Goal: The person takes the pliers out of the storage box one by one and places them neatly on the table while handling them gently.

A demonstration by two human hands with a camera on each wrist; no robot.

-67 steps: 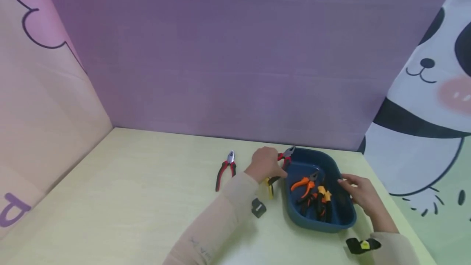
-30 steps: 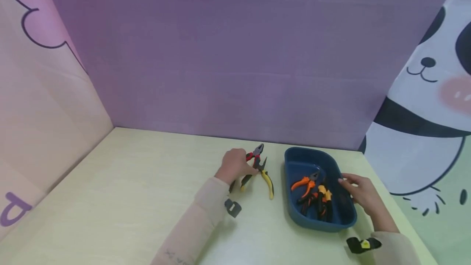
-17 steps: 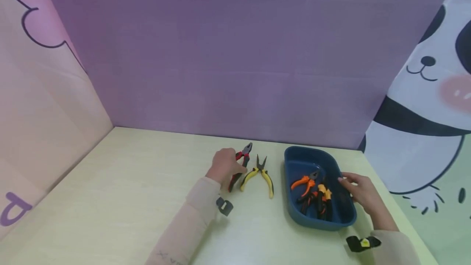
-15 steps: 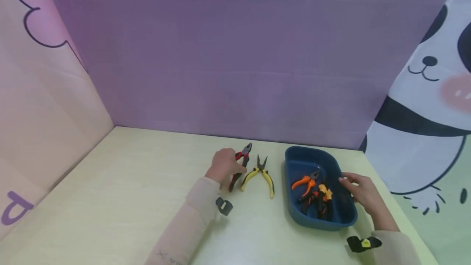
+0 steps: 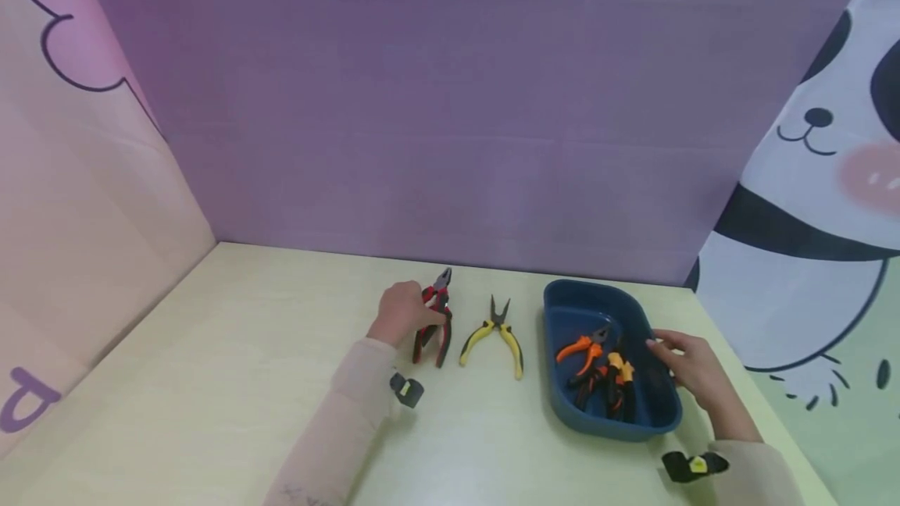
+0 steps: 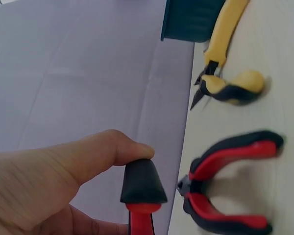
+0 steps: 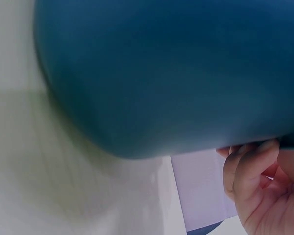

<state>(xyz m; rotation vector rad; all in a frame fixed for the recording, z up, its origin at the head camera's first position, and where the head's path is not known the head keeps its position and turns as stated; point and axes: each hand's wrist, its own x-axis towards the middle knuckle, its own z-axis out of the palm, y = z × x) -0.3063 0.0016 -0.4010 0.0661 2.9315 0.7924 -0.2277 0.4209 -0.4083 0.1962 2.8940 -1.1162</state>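
Note:
In the head view my left hand (image 5: 401, 315) grips red-and-black pliers (image 5: 442, 279), jaws pointing away, raised over the table. Their handle end shows beside my thumb in the left wrist view. Just beyond and partly behind them, a second pair of red-and-black combination pliers (image 6: 230, 155) lies on the table with handles spread. Yellow-and-black needle-nose pliers (image 5: 498, 326) lie spread to the right. My right hand (image 5: 685, 365) pinches the right rim of a blue plastic bin (image 5: 555, 404), thumb at the rim and fingers against the outer wall.
Inside the bin lie orange-handled pliers (image 5: 582, 350) and several black-and-orange tools (image 5: 619, 381), overlapping. The pale table (image 5: 246, 381) meets a purple back wall (image 5: 450, 139). Patterned panels flank both sides, the right one with a panda (image 5: 816, 318).
My left hand has carried the red-and-black pliers left from the bin's left rim, past the needle-nose pliers, to above the second red-and-black pair. My right hand and the bin stay in place.

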